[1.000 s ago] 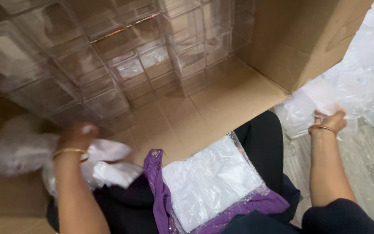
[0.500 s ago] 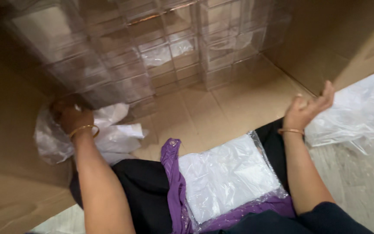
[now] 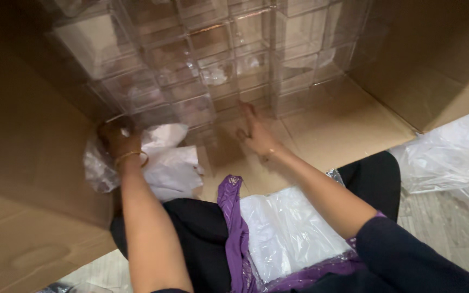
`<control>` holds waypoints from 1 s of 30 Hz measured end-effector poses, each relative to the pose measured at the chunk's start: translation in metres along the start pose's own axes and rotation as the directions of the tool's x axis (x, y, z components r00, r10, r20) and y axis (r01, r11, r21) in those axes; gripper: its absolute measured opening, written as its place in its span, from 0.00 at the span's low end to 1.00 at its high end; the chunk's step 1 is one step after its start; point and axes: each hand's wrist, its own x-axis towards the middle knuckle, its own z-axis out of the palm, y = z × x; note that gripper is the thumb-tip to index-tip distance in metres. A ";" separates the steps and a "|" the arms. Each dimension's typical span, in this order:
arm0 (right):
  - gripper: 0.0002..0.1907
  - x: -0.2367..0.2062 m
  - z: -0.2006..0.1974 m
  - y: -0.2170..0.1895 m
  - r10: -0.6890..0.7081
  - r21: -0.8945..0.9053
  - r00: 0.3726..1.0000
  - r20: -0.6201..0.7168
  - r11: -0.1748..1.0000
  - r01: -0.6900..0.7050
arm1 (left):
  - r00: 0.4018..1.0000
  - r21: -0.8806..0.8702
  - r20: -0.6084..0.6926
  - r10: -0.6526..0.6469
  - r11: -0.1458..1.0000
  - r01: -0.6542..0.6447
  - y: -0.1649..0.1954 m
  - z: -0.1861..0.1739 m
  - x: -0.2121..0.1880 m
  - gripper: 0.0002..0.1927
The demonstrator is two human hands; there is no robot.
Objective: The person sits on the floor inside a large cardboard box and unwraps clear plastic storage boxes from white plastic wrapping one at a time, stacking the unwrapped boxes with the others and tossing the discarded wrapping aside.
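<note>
My left hand [image 3: 116, 138] rests on a crumpled clear plastic bag [image 3: 161, 160] at the left inside a big cardboard box [image 3: 348, 119]; its fingers curl into the plastic, but a grip is not clear. My right hand [image 3: 256, 130] reaches into the box with fingers spread, blurred, holding nothing, close to the stacked clear plastic boxes [image 3: 202, 70] at the back. A flat clear-wrapped white packet [image 3: 286, 230] lies on my lap.
A purple cloth [image 3: 237, 233] runs beside the packet over dark trousers. Cardboard flaps stand at left [image 3: 23, 163] and upper right [image 3: 435, 59]. A heap of clear plastic wrap [image 3: 451, 157] lies on the grey floor at right.
My right hand left the plastic heap at right and swung left into the box toward the clear boxes. My left hand stayed on the crumpled bag.
</note>
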 end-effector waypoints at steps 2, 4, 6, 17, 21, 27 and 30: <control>0.47 0.026 0.013 -0.018 -0.127 0.079 0.992 -0.008 0.989 0.127 | 0.998 -0.073 0.017 -0.054 0.996 0.055 0.001 0.000 -0.002 0.22; 0.48 0.047 0.020 -0.034 -0.047 0.021 0.999 0.024 0.999 0.047 | 0.987 -0.149 0.059 -0.148 0.977 0.155 0.005 -0.003 -0.007 0.28; 0.47 0.064 0.025 -0.047 0.005 -0.027 0.999 0.051 1.000 -0.004 | 0.956 -0.217 0.124 -0.266 0.933 0.288 0.009 -0.007 -0.009 0.40; 0.38 0.033 -0.022 -0.017 0.048 -0.263 0.976 -0.210 0.959 -0.104 | 0.942 -0.088 -0.048 -0.333 0.941 0.328 0.012 0.003 -0.011 0.48; 0.35 0.022 -0.025 0.010 0.106 -0.335 0.983 -0.147 0.930 -0.151 | 0.936 -0.235 -0.011 -0.353 0.910 0.340 0.006 -0.008 -0.023 0.40; 0.37 0.032 -0.009 0.018 0.179 -0.260 0.984 0.008 0.950 -0.171 | 0.977 -0.373 0.014 -0.214 0.905 0.203 -0.005 -0.047 -0.058 0.38; 0.41 0.040 -0.003 0.012 0.270 -0.194 0.958 0.091 0.949 -0.249 | 0.995 -0.428 0.014 -0.096 0.899 0.092 0.007 -0.045 -0.069 0.38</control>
